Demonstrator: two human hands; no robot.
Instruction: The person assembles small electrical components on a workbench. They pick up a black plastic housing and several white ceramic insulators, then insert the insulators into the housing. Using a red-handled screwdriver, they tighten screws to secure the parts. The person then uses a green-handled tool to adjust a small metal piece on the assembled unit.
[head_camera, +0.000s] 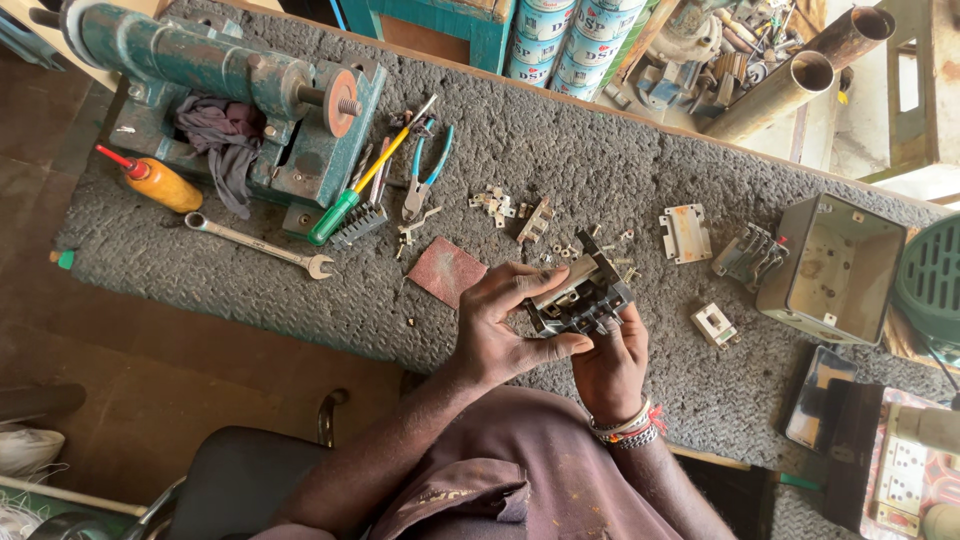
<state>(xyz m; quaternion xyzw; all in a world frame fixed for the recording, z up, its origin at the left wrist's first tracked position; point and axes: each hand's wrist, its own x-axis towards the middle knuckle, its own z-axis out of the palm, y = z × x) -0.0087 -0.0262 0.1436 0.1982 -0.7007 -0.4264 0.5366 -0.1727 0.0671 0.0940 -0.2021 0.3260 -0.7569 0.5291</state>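
hands: the left hand (500, 335) and right hand (612, 365) meet around a switch block (580, 297), over the mat (600, 160).
left of hands: sandpaper square (446, 270); further left, spanner (258, 243), screwdriver (362, 185), pliers (425, 175).
beyond hands: small loose contacts (495, 203).
right of hands: metal box (832, 268), with a small plate (685, 234) between.

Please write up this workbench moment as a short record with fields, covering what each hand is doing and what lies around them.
Surface: grey rough-textured mat on a workbench
Left hand: fingers wrapped over the top of a black plastic switch block with metal contacts
Right hand: supports the same block from below
Left of the hands: red sandpaper square, silver open-ended spanner, green-handled screwdriver, blue-handled pliers
Right of the hands: open grey metal box
Far left: teal bench machine, orange oil bottle
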